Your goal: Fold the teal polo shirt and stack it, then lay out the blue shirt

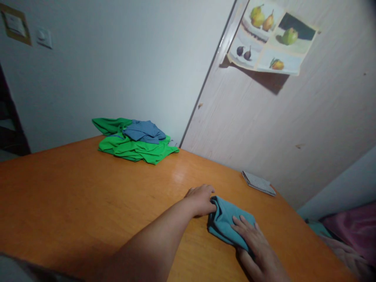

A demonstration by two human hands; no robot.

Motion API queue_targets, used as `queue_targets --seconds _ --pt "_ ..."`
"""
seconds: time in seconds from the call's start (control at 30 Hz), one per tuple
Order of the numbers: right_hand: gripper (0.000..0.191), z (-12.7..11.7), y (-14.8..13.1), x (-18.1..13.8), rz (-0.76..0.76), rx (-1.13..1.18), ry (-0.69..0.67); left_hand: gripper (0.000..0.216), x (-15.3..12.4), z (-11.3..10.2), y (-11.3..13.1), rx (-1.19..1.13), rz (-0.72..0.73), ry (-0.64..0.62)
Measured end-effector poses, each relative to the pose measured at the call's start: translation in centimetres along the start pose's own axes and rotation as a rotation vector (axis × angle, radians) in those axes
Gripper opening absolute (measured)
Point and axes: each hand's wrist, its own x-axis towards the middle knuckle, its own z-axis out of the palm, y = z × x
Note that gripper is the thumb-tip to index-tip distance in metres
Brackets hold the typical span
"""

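A folded teal cloth (pixel 230 217), perhaps a garment, lies on the wooden table (pixel 123 207) in front of me. My left hand (pixel 201 200) is at its left end, with the thumb against the loose fold and the fingers bent around the far corner. Part of those fingertips is hidden. Across the right part of the cloth rests my right hand (pixel 257 244), fingers stretched out flat on top and the thumb down beside the near edge.
Near the wall sits a rumpled pile of green cloth (pixel 135 150) with a blue-grey cloth (pixel 145 131) on top. A small folded checked cloth (pixel 258 183) lies by the table's far right edge. Pink fabric (pixel 352 227) is beyond the right edge. A fruit poster (pixel 272 39) hangs above.
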Motion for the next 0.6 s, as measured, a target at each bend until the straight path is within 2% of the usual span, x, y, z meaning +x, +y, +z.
queue_targets --seconds 0.1,0.2,0.23,0.3,0.37,0.4,0.53,0.6 --pt "0.051 -1.5 0.3 0.1 0.037 0.08 -0.08 0.068 0.1 -0.2 -0.2 0.013 0.097 -0.054" --pt "0.047 -3.8 -0.2 1.5 0.106 0.223 -0.198 0.061 0.1 -0.3 -0.2 0.049 0.125 -0.122" --pt "0.043 -4.5 -0.4 2.2 0.157 0.275 -0.182 0.058 0.1 -0.3 -0.1 0.057 0.124 -0.129" --pt "0.045 -4.9 -0.8 3.7 0.285 0.341 -0.05 0.053 0.2 -0.2 -0.2 0.063 0.11 -0.117" --pt "0.054 -4.1 -1.2 4.9 0.398 0.351 0.108 0.049 0.3 0.1 -0.3 0.063 0.095 -0.09" --pt "0.058 -3.3 -1.3 5.3 0.415 0.323 0.132 0.047 0.4 0.3 -0.4 0.062 0.091 -0.075" --pt "0.065 0.2 -1.6 5.5 0.336 0.116 0.074 0.04 0.6 1.3 -0.8 0.072 0.099 0.009" --pt "0.065 1.0 -1.7 5.1 0.314 0.045 0.058 0.036 0.7 1.6 -0.8 0.08 0.105 0.047"
